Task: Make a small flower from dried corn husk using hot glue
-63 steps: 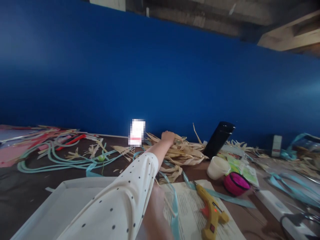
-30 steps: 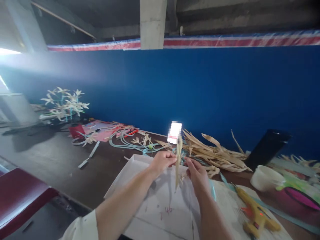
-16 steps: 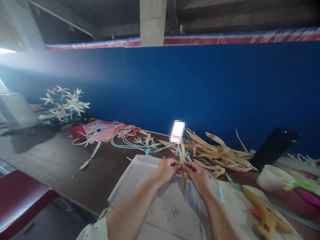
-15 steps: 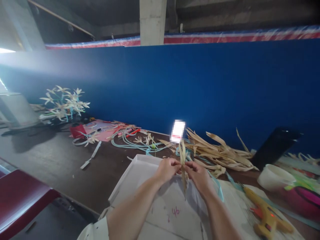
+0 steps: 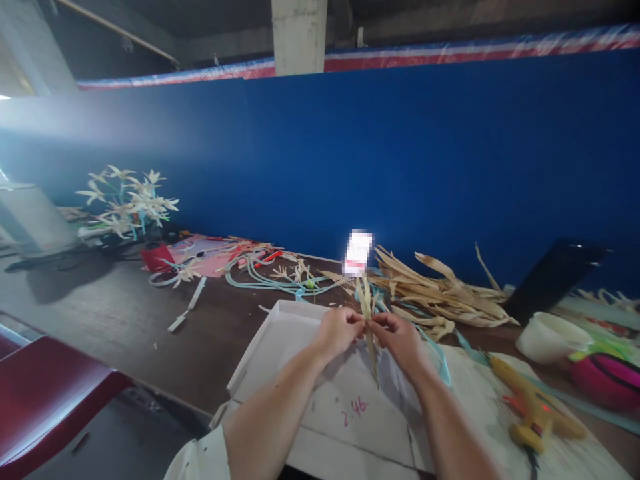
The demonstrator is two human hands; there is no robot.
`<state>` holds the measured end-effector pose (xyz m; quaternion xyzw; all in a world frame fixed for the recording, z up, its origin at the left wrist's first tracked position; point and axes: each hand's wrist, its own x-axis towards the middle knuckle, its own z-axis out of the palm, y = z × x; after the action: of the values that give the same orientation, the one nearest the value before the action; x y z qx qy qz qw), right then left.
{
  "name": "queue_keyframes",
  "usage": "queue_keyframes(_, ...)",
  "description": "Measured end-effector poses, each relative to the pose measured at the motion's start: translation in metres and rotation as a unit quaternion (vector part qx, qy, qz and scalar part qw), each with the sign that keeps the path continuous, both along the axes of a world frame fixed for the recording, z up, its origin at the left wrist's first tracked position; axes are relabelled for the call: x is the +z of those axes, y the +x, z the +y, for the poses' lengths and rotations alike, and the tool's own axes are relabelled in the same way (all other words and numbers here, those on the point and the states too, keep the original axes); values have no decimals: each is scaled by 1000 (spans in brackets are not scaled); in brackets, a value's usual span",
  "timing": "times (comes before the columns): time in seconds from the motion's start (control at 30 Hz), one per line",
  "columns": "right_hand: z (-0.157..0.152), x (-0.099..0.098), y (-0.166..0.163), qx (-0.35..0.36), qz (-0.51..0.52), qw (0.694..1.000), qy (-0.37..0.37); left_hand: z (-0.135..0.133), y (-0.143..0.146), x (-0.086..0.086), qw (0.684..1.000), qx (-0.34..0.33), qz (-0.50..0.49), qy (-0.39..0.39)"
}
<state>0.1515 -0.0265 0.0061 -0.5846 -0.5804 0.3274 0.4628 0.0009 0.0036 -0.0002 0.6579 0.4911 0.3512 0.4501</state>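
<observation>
Above a white box lid (image 5: 320, 437), my left hand (image 5: 341, 331) pinches a bundle of dried husk strips (image 5: 367, 303) from the left. From the right, my right hand (image 5: 399, 339) grips the same bundle, its fingertips close to those of the left. The pale strips fan out at the top, and a narrow tail hangs below my fingers. Handwritten marks in red show on the lid. Just behind my hands lies a heap of dried husks (image 5: 440, 293). Exactly where the fingertips meet on the strips is hard to make out.
A yellow glue gun (image 5: 537, 407) with a red light lies at right on printed paper (image 5: 480, 393). Near it stand a white cup (image 5: 550, 339) and a pink round container (image 5: 607, 380). Pale blue tubing (image 5: 260, 285) coils behind the lid. Husk flowers (image 5: 135, 200) stand far left.
Both hands keep their pinch on the husk strips, which have shifted and turned only slightly. The whole view has tilted a little.
</observation>
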Motion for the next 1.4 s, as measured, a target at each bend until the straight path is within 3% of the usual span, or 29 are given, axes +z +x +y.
queue_keyframes(0.37,2,-6,0,17,-55,998,-14,-3,-3,3,995,17,79,53)
queue_keyframes(0.57,5,-13,0,9,-120,992,36,-7,-2,8,991,34,100,80)
queue_keyframes(1.0,7,-18,-11,0,-135,987,84,-2,3,1,991,96,90,35)
queue_keyframes(1.17,3,-12,-12,18,-41,996,77,3,-2,2,987,127,92,26)
queue_keyframes(1.4,4,-8,-4,10,169,986,-5,0,-6,15,985,37,-144,-91)
